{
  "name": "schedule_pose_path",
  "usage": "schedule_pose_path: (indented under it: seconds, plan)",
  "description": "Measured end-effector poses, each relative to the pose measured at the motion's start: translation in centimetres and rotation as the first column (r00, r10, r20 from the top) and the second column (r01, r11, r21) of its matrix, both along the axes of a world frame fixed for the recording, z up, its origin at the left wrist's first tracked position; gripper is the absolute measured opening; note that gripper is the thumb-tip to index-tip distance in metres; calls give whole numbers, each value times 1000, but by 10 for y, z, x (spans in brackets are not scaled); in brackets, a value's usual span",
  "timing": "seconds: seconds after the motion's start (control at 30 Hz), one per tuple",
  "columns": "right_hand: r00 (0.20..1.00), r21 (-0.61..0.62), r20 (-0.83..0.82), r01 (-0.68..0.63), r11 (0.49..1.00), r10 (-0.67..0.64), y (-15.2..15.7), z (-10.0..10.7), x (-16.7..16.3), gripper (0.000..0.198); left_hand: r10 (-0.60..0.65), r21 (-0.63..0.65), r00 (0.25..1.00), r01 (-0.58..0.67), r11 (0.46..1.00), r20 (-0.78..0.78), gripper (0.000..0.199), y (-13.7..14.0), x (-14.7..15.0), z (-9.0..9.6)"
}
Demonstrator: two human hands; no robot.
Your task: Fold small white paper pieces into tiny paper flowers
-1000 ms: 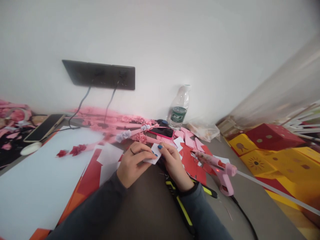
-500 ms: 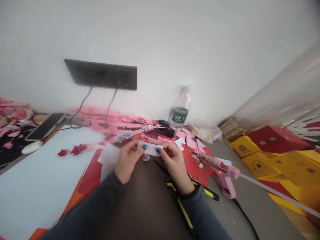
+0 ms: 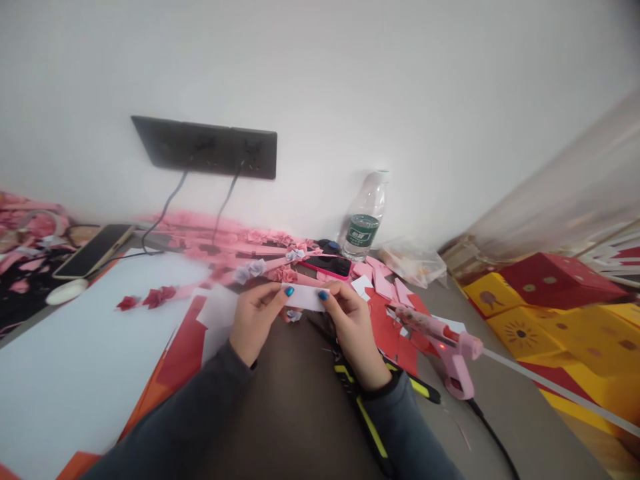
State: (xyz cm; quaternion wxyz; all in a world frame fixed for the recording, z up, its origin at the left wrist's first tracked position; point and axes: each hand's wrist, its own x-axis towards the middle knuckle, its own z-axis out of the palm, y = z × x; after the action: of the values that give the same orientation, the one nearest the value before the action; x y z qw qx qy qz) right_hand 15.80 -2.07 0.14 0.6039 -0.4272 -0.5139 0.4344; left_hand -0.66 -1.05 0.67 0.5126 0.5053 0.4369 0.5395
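A small white paper strip [image 3: 306,299] is stretched level between my two hands above the grey table. My left hand [image 3: 257,320] pinches its left end, thumb on top. At the other end, my right hand [image 3: 353,327] grips it the same way, its wrist over black and yellow pliers [image 3: 367,420]. A small lilac paper flower [image 3: 294,315] shows just below the strip. Behind my hands lie pink paper-wrapped stems with paper flowers [image 3: 250,270]. To the right of my right hand rests a pink glue gun [image 3: 450,340] with a lit red light.
White sheets [image 3: 75,360] cover the left side over red and orange paper. A water bottle [image 3: 365,220] stands by the wall near a phone [image 3: 330,265]. Red and pink paper pieces [image 3: 385,320] lie right of centre. Yellow and red boxes [image 3: 550,320] are at far right.
My hands keep hold of the white paper strip. My right thumb has shifted slightly up and right along it, and the whole view has moved a little.
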Motion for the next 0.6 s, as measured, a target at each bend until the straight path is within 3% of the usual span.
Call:
schedule_pose_path:
  seconds: [0.6]
  plan:
    - [996, -68, 75, 51, 996, -46, -1, -1, 2, 33, 2, 14, 999, -1, 1000, -51, 26, -1, 0, 2]
